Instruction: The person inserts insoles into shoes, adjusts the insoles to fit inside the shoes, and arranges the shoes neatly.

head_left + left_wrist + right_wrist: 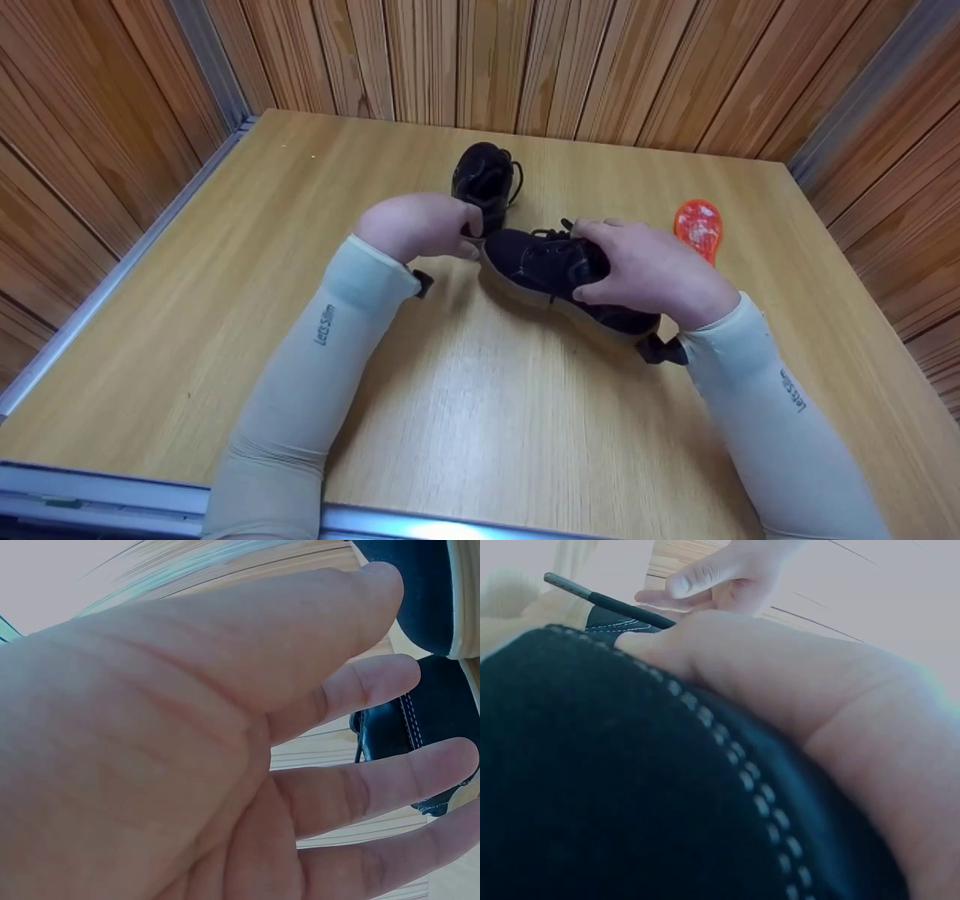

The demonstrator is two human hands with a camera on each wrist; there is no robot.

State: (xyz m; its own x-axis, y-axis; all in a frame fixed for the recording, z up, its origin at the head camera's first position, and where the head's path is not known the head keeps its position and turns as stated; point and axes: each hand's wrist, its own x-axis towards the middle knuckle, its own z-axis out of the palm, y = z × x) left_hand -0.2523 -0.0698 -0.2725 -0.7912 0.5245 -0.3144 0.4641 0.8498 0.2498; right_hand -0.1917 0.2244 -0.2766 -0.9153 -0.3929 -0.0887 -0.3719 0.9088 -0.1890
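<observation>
My right hand (pixel 645 270) grips a dark shoe (pixel 517 259) around its ankle opening, thumb on the near side and fingers on the far side. The shoe has a pale sole, its toe pointing left. In the right wrist view, its dark upper (pixel 592 765) with double white stitching fills the foreground, and a lace end (pixel 607 604) sticks out past my hand. My left hand (pixel 424 225) is beside the toe, its fingers extended and apart in the left wrist view. Behind it stands a second dark shoe (pixel 480 172), partly covered by that hand.
A red-orange insole-shaped piece (pixel 697 225) with whitish patches lies right of my right hand, partly hidden by it. Wood-panelled walls (pixel 495 60) enclose the wooden table (pixel 187 315) at the back and sides. A metal rail (pixel 420 523) runs along the front edge.
</observation>
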